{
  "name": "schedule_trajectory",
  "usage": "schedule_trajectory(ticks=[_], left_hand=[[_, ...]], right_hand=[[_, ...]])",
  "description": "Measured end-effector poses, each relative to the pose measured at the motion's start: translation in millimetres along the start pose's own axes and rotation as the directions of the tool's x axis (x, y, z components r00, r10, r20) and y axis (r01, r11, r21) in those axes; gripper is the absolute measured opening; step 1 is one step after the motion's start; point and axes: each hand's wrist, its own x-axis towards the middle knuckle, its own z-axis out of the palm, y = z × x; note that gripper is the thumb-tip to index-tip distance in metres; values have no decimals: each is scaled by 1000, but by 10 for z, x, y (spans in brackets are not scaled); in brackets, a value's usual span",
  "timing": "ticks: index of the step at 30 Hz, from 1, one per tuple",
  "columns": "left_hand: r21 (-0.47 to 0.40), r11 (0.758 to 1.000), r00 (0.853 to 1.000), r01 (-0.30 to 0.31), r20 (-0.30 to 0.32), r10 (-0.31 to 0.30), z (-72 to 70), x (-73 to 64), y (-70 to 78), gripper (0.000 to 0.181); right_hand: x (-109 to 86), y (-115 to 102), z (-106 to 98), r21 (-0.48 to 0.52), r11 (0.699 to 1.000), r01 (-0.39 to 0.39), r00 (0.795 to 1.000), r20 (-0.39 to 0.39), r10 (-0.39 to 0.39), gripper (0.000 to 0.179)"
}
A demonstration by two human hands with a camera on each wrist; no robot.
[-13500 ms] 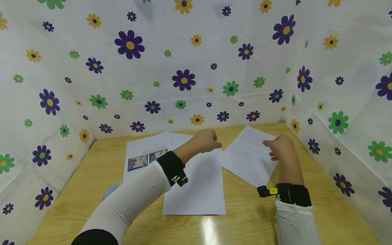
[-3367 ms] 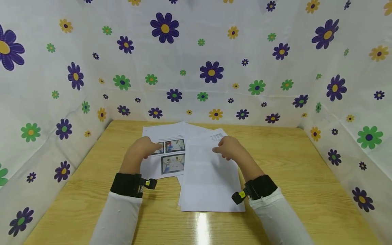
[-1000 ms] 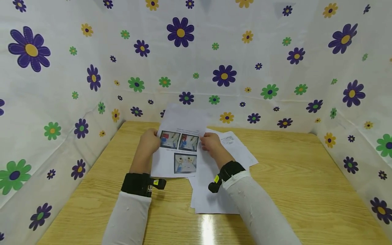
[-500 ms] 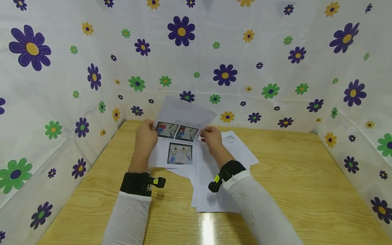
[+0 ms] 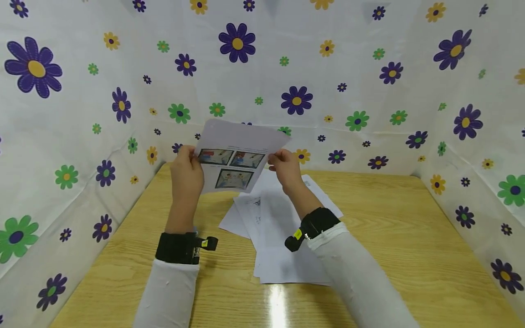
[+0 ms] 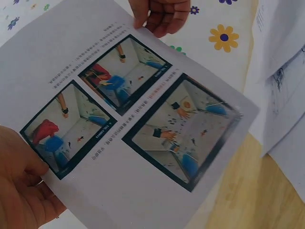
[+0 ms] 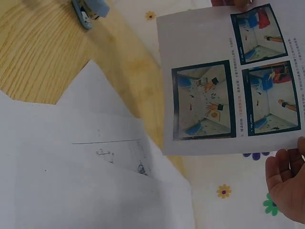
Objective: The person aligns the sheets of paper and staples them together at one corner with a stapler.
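Note:
A printed sheet of paper [image 5: 242,136] with three framed photos and lines of small text is held up above the table, tilted. My left hand [image 5: 186,175] pinches its left edge, with the thumb on the printed face in the left wrist view. On the opposite edge, my right hand [image 5: 285,168] pinches the paper with thumb and fingers. Below lies a loose stack of overlapping white sheets [image 5: 283,246], fanned unevenly, with bits of print and drawing showing on the lower ones.
A small blue object that looks like a stapler [image 7: 86,14] lies on the wooden table [image 5: 381,246], mostly hidden behind the left wrist in the head view. A white flower-printed cloth [image 5: 262,73] walls the back and sides.
Both hands have raised the printed sheet higher off the table and tilted it, uncovering more of the sheets below. Earlier, a separate right-hand sheet was brought over to the middle stack.

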Motion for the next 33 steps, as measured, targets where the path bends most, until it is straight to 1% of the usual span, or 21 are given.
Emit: schedule_trajectory(ticks=[2, 5, 7, 9, 12, 14, 15, 17, 20, 22, 25, 27, 29, 33], left_hand=[[-24, 1000, 1000, -10, -9, 10, -23, 2, 53, 16], [-56, 998, 1000, -29, -13, 29, -43, -17, 155, 15], [-69, 996, 999, -48, -11, 47, -57, -36, 233, 15], [-86, 995, 998, -55, 5, 55, -73, -60, 323, 14], [-113, 993, 998, -29, 51, 35, -101, -100, 463, 15], [-140, 990, 994, 9, 105, 5, -116, -134, 553, 17], [-159, 987, 991, 24, 132, -2, -122, -149, 594, 19], [-192, 980, 980, 60, 199, -22, -131, -181, 671, 22], [-250, 964, 959, 92, 282, -18, -137, -225, 769, 26], [-284, 953, 947, 102, 323, -6, -137, -249, 825, 28], [-320, 939, 925, 123, 379, 8, -138, -281, 896, 29], [-333, 932, 908, 146, 418, 7, -135, -302, 937, 31], [-329, 930, 892, 166, 452, 1, -133, -327, 977, 31], [-318, 926, 865, 201, 502, -15, -123, -378, 1051, 33]], right_hand=[[-18, -97, -56, -27, 998, 61, 998, 5, -61, 14], [-61, -254, -174, -75, 987, 141, 990, -1, -141, 16], [-88, -367, -260, -91, 979, 184, 982, -16, -186, 18], [-119, -479, -349, -109, 965, 237, 970, -30, -242, 19], [-190, -635, -491, -126, 946, 297, 952, -42, -305, 20], [-258, -736, -587, -132, 939, 318, 944, -46, -326, 21], [-295, -782, -634, -132, 939, 316, 944, -50, -325, 21], [-365, -867, -727, -129, 940, 316, 944, -54, -325, 22], [-464, -952, -875, -141, 937, 319, 943, -54, -329, 23], [-529, -983, -978, -158, 933, 322, 941, -53, -334, 23], [-615, -1003, -1118, -179, 935, 307, 945, -56, -321, 22], [-664, -1003, -1193, -189, 937, 294, 949, -61, -310, 22], [-706, -995, -1257, -195, 941, 278, 953, -65, -296, 22], [-791, -985, -1357, -209, 949, 234, 964, -74, -254, 22]])
